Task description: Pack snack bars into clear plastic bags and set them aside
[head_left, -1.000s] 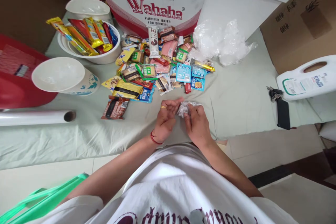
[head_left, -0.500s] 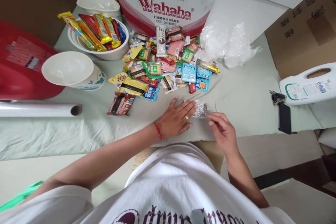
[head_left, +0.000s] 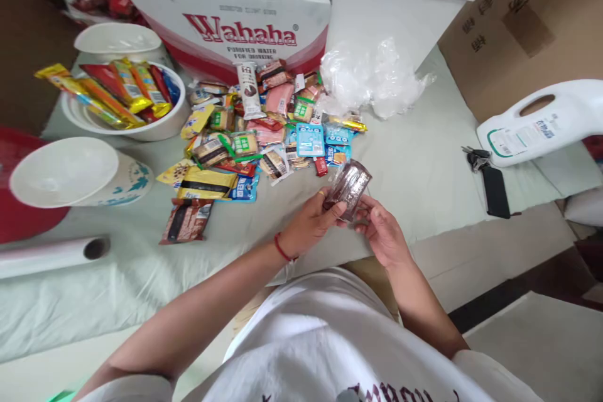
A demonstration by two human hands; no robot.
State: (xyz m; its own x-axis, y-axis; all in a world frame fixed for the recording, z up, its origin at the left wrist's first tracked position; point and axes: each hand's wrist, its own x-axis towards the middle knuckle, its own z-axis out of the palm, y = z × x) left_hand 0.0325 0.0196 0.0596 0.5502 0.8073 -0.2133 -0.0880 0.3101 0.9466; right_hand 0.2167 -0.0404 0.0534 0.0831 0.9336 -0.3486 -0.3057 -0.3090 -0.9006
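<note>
A dark brown snack (head_left: 351,183) in shiny clear wrap is lifted off the cloth and tilted, its far end pointing up and to the right. My left hand (head_left: 315,218) grips its near left side, thumb on top and fingers mostly underneath. At the lower right edge of the snack, the curled fingers of my right hand (head_left: 382,229) hold its corner; their tips are partly hidden. Just beyond lies a pile of small packaged snacks (head_left: 280,99). Nearest my left forearm are a brown snack packet (head_left: 187,221) and a yellow packet (head_left: 207,183).
A white bowl of snack sticks (head_left: 160,129) stands at the left, with paper tubs (head_left: 66,169) beside it and a film roll (head_left: 47,255) in front. Behind the pile are a Wahaha carton (head_left: 188,50) and crumpled clear plastic (head_left: 362,81). Keys (head_left: 478,158) and a white jug (head_left: 541,119) sit right.
The wrapped snack has come up off the cloth. My left hand has gone from lying flat over it to gripping it, and my right hand has closed in. The view has shifted.
</note>
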